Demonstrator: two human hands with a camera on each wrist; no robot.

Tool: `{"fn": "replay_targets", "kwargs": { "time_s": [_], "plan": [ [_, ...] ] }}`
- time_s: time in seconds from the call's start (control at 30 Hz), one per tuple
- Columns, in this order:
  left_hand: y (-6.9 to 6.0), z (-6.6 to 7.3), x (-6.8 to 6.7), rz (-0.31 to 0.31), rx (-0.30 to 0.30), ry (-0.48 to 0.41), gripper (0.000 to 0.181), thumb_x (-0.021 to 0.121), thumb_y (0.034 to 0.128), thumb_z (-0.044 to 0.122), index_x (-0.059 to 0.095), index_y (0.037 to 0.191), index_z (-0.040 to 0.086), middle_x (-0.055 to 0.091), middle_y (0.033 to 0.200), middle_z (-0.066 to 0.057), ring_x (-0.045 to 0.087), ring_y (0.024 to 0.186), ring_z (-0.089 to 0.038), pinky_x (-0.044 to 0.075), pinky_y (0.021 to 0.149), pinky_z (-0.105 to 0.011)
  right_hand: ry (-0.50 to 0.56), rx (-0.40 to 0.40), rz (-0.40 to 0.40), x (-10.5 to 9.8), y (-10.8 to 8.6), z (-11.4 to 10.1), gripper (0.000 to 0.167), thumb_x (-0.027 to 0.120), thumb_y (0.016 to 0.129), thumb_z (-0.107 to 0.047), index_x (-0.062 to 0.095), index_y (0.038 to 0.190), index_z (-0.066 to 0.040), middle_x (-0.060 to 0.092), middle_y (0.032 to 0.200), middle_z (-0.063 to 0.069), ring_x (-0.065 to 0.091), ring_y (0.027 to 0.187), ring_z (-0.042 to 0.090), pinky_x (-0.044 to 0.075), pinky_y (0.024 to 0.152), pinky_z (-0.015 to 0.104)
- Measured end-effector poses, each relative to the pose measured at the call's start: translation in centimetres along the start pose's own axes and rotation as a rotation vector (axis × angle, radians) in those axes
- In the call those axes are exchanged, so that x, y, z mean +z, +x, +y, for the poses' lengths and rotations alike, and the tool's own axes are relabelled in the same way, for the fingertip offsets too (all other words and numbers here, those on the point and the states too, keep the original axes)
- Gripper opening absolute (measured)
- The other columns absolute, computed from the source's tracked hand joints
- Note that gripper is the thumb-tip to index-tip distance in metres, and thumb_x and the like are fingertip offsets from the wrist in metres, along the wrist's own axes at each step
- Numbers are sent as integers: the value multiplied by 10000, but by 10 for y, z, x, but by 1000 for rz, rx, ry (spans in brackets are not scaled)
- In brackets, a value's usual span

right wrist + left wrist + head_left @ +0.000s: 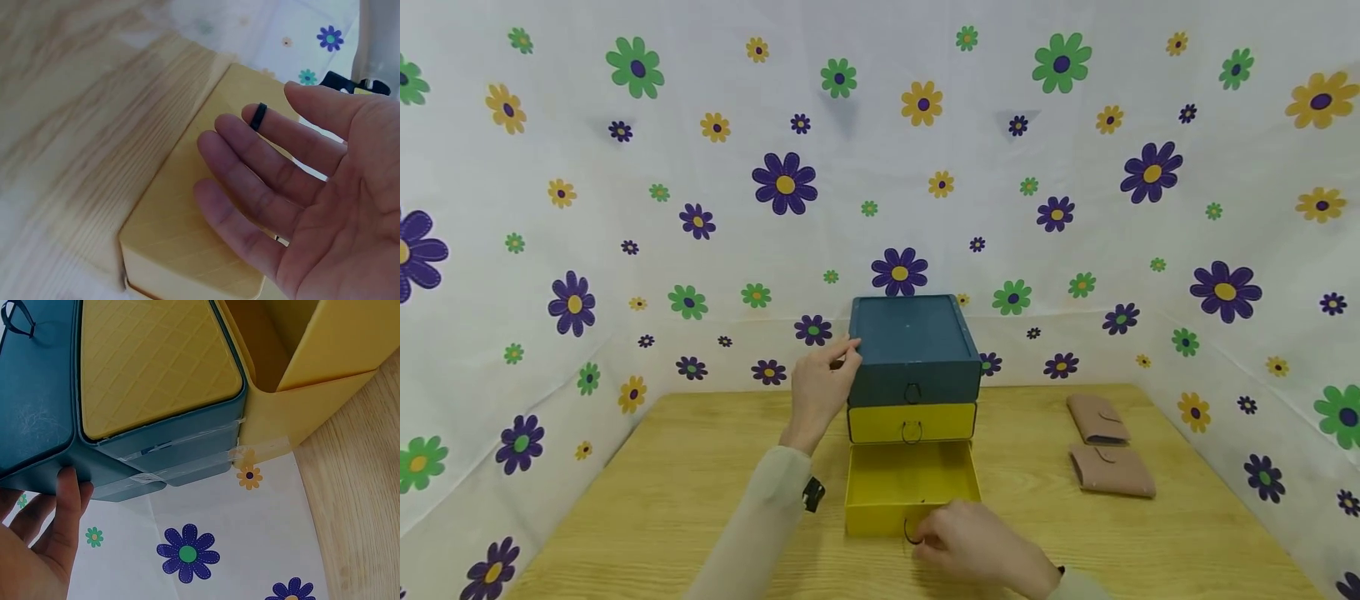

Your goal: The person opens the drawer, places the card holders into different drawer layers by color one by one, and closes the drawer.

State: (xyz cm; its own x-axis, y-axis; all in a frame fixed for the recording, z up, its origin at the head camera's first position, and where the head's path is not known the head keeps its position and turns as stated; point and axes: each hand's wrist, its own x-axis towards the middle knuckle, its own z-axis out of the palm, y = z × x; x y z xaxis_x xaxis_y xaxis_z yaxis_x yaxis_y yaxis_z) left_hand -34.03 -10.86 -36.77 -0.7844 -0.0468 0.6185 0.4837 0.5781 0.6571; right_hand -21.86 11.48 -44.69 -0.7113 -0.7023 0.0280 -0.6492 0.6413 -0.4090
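Observation:
A stacked drawer box [913,329], blue on top with yellow drawer fronts below, stands on the table. Its bottom yellow drawer [876,521] is pulled out, and the visible inside looks bare. My right hand [966,542] is at that drawer's front, its index finger hooked through the dark loop pull [258,117]; the other fingers are loosely bent. My left hand [820,383] rests its fingertips against the box's upper left side, as the left wrist view also shows. The middle yellow drawer [880,423] and the blue top drawer [880,385] are closed.
Two pinkish-brown wallets [1097,418] lie at the right of the wooden table [700,500]. A white flower-patterned cloth [850,233] hangs behind the box and along both sides. Clear tape [187,469] runs along the box's side.

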Motion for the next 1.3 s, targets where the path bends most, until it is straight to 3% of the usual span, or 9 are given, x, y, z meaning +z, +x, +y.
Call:
{"fn": "replay_targets", "kwargs": {
  "time_s": [0.2, 0.47, 0.77, 1.13, 1.3],
  "plan": [
    [0, -1, 3, 14, 7, -9, 302, 553, 961, 251, 727, 1186, 152, 658, 1286, -75, 733, 825, -210, 540, 570, -226, 15, -21, -29, 3, -9, -4, 159, 606, 958, -269, 686, 827, -232, 385, 592, -147, 353, 524, -26, 325, 514, 149],
    [0, -3, 2, 4, 3, -4, 311, 542, 968, 272, 724, 1193, 158, 653, 1295, -75, 731, 824, -198, 547, 572, -240, 91, 111, -112, 5, -18, -12, 168, 585, 956, -337, 706, 862, -267, 375, 577, -127, 444, 557, -2, 369, 549, 185],
    [-1, -2, 2, -1, -11, -2, 322, 532, 974, 277, 714, 1210, 153, 647, 1306, -83, 731, 905, -227, 584, 663, -295, 120, 153, -178, 6, -21, -19, 182, 563, 963, -386, 703, 897, -290, 397, 602, -119, 478, 580, 7, 395, 567, 197],
    [-2, 0, 2, -3, -18, -3, 307, 540, 973, 260, 719, 1200, 155, 649, 1304, -76, 729, 913, -225, 590, 691, -322, 144, 174, -186, 4, -23, -18, 192, 572, 960, -375, 733, 975, -273, 525, 677, -151, 502, 618, 2, 411, 582, 198],
    [-2, 0, 2, 2, -16, -10, 306, 542, 970, 259, 724, 1192, 153, 653, 1297, -78, 727, 876, -213, 570, 641, -288, 137, 148, -160, 3, -22, -15, 165, 576, 953, -363, 711, 912, -277, 451, 632, -136, 480, 596, -3, 387, 558, 192]
  ]
}}
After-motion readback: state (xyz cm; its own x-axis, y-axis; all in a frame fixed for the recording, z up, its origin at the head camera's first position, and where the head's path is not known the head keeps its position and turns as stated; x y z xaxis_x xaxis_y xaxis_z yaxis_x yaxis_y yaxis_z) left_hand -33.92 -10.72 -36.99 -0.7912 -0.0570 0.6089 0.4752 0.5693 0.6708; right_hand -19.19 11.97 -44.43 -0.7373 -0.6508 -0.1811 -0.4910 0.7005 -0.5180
